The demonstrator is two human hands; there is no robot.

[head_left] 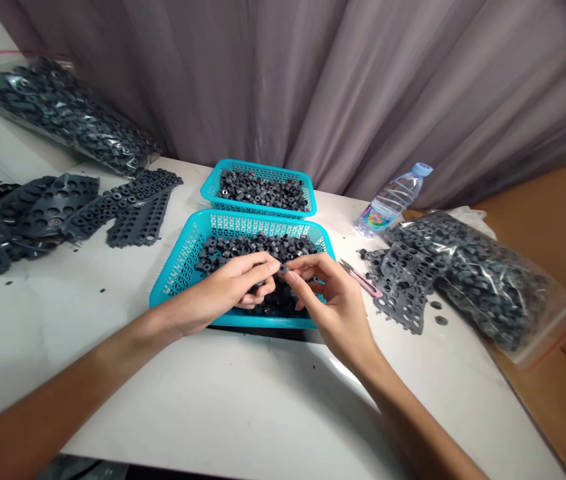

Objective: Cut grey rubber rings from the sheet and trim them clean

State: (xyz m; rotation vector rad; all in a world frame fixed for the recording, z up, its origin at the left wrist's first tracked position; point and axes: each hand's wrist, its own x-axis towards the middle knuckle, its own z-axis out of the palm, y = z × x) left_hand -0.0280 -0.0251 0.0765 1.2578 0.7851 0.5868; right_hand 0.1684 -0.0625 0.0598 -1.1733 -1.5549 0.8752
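Over the nearer blue basket [163,283], my left hand [243,283] and my right hand [325,287] meet fingertip to fingertip. Between them they pinch one small dark grey rubber ring [283,269]. Both hands are closed, with the thumbs and index fingers on the ring. Many similar dark rubber rings [233,248] fill the basket below, partly hidden by my hands. Behind it stands a second blue basket [307,193], also full of small dark rings [263,190].
Perforated rubber sheets [137,217] lie at the left, below a bag of dark pieces [67,113]. On the right are tweezers [363,279], another perforated sheet [405,293], a water bottle [393,200] and a second filled bag [487,287]. A grey curtain [283,80] hangs behind.
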